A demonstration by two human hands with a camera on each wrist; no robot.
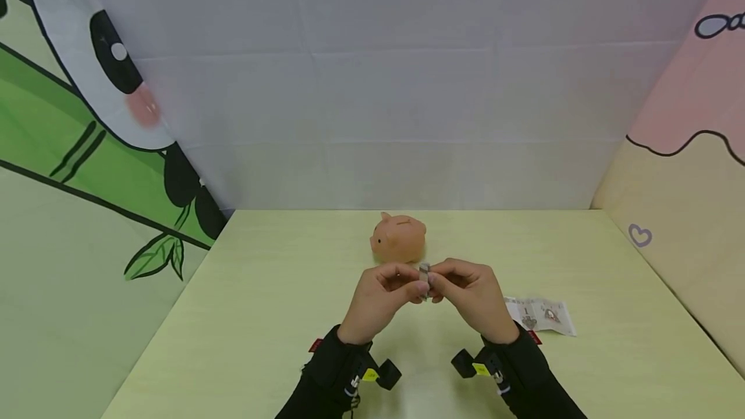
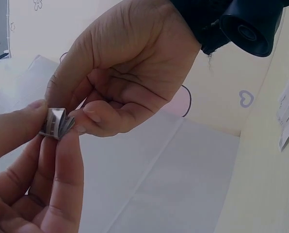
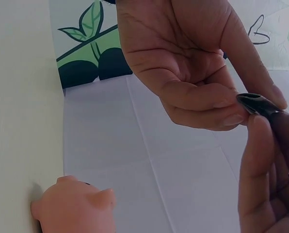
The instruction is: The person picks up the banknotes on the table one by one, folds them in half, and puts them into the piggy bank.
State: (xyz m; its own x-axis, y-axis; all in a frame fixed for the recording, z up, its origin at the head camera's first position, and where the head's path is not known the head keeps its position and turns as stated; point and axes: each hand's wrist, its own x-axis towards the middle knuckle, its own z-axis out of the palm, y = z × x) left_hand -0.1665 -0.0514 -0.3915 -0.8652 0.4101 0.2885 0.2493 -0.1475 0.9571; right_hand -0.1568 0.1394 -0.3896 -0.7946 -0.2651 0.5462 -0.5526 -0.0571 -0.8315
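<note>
From the head view, I see the left hand [image 1: 378, 293] and the right hand [image 1: 474, 293] meet above the middle of one table [image 1: 279, 290], both pinching a single folded slip [image 1: 424, 272] between thumb and fingertips. One pig [image 1: 398, 238] stands just beyond them on the far side, facing left. One flat slip [image 1: 541, 315] lies to the right, beside the right wrist. Two dark sleeves [image 1: 535, 374] come in from the near side, each wrist with one camera [image 1: 388, 374].

From the left wrist, the folded slip shows several layers at its end, with fingertips of both hands closed on it; the flat slip lies well apart.

From the right wrist, the two hands nip the same slip, its near end dark, and the one pig sits well apart from it.
</note>
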